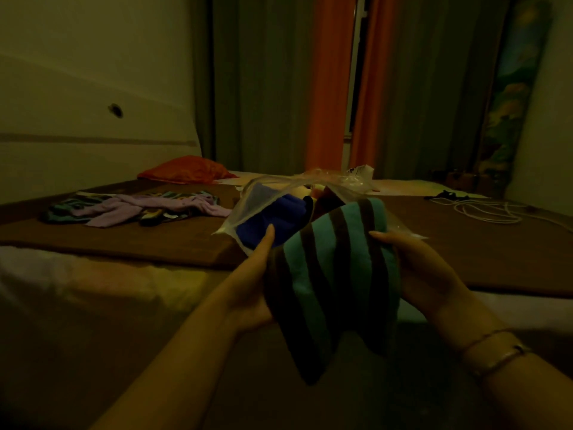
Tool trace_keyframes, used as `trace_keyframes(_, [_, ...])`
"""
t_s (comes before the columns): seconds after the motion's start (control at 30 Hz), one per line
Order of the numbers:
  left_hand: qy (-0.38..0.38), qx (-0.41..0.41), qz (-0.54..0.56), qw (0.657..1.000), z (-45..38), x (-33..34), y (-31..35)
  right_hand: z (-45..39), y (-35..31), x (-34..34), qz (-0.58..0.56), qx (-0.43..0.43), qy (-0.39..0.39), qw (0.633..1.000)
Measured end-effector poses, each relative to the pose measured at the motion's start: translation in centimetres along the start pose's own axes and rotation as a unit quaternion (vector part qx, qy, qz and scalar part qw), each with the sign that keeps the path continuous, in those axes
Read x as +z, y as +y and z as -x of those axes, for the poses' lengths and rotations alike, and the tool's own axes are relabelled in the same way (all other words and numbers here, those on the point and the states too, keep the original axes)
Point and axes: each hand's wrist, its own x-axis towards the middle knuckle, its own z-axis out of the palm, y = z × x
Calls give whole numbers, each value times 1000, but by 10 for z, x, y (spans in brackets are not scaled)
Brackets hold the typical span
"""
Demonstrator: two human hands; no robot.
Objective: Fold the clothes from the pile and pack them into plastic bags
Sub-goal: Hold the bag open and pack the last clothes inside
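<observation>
A folded garment with teal and dark brown stripes (335,274) is held up between both hands in the lower middle. My left hand (251,280) grips its left side, thumb pointing up along the edge. My right hand (424,274) grips its right side. The garment's far end sits at the mouth of a clear plastic bag (248,206), which holds a blue garment (273,221). A pile of clothes (130,207), lilac and multicoloured, lies spread on the brown mat to the left.
A brown mat (155,240) covers the bed surface. An orange cushion (186,170) lies at the back by the wall. More crumpled plastic bags (350,178) sit behind the open bag. White cords (486,211) coil at the right. Curtains hang at the back.
</observation>
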Motion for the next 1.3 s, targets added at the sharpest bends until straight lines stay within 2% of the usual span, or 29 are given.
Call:
trace_keyframes(0.13, [13, 28, 27, 999, -4, -2, 0, 2, -5, -3, -7, -11, 22, 1000])
trace_keyframes(0.27, [33, 42, 14, 998, -1, -7, 10, -2, -7, -6, 93, 22, 90, 991])
trace_keyframes(0.33, [79, 52, -31, 995, -1, -7, 16, -6, -5, -5, 141, 47, 121, 981])
trace_keyframes(0.4, [165, 92, -89, 978, 0, -5, 19, -8, -1, -2, 188, 64, 154, 968])
trace_keyframes(0.47, [234, 131, -177, 947, -1, -5, 22, -9, 1, -1, 223, 45, 193, 954])
trace_keyframes(0.53, [253, 149, -230, 928, 0, -8, 24, -8, 1, -2, 229, 16, 221, 948])
trace_keyframes(0.6, [265, 177, -271, 908, 2, -11, 25, -5, -2, 2, 234, -8, 209, 950])
trace_keyframes(0.67, [243, 220, -287, 900, 7, -9, 27, -1, -7, 8, 245, -14, 153, 957])
trace_keyframes(0.73, [187, 249, -267, 912, 12, -6, 35, 2, -13, 13, 255, -3, 83, 963])
trace_keyframes(0.8, [119, 218, -247, 937, 16, -8, 45, 4, -15, 16, 307, 14, 45, 950])
trace_keyframes(0.87, [87, 178, -289, 936, 18, -11, 49, 2, -9, 17, 385, 25, 36, 922])
trace_keyframes(0.93, [97, 178, -392, 897, 15, -13, 43, -1, -1, 15, 442, 14, 38, 896])
trace_keyframes(1.07, [174, 233, -545, 786, 7, -16, 30, -6, 3, 9, 504, -52, 68, 859])
trace_keyframes(1.1, [185, 243, -565, 766, 7, -17, 31, -7, 1, 7, 513, -76, 88, 850])
trace_keyframes(1.13, [184, 243, -568, 764, 7, -20, 33, -8, 0, 5, 507, -103, 110, 848])
trace_keyframes(1.17, [168, 247, -541, 786, 7, -22, 34, -9, -2, 3, 485, -124, 130, 856])
trace_keyframes(1.23, [110, 242, -419, 868, 10, -18, 34, -9, -3, 1, 405, -131, 149, 892])
trace_keyframes(1.3, [88, 229, -281, 928, 9, -12, 31, -10, 1, 1, 311, -90, 131, 937])
